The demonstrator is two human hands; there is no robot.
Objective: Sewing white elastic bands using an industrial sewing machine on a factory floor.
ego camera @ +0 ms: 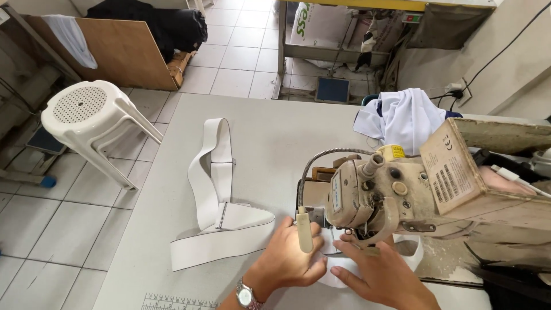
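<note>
White fabric strip lengthwise away from hands.

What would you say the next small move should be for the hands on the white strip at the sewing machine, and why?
Probably ease the white fabric strip a little further under the needle. Both the left hand and right hand already press it flat beside the sewing machine head, and most of the strip lies loose on the table to the left.
</note>
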